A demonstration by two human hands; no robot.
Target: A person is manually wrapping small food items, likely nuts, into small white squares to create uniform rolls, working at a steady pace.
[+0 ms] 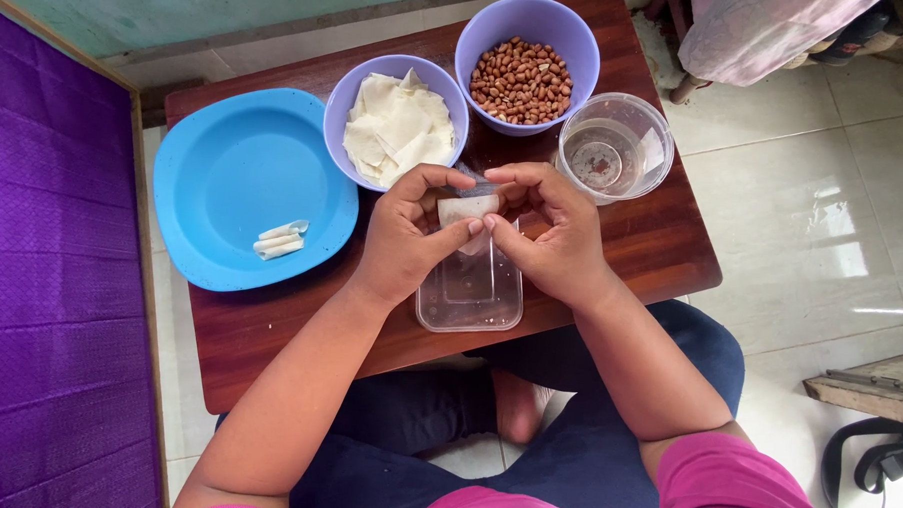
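My left hand (404,232) and my right hand (552,227) meet over the low wooden table (269,333), both pinching one small pale wrapper sheet (463,210) between thumbs and fingertips. The sheet hangs just above a clear rectangular plastic container (470,300). Behind my left hand stands a lilac bowl (342,100) holding several stacked white wrapper sheets (396,127). A second lilac bowl (479,35) behind it is filled with peanuts (523,81).
A blue plate (224,166) at the left carries three small rolled wrappers (280,239). A clear round tub (615,145) with a little water sits right of the bowls. A purple mat (41,270) lies left; tiled floor and a black strap (879,464) are to the right.
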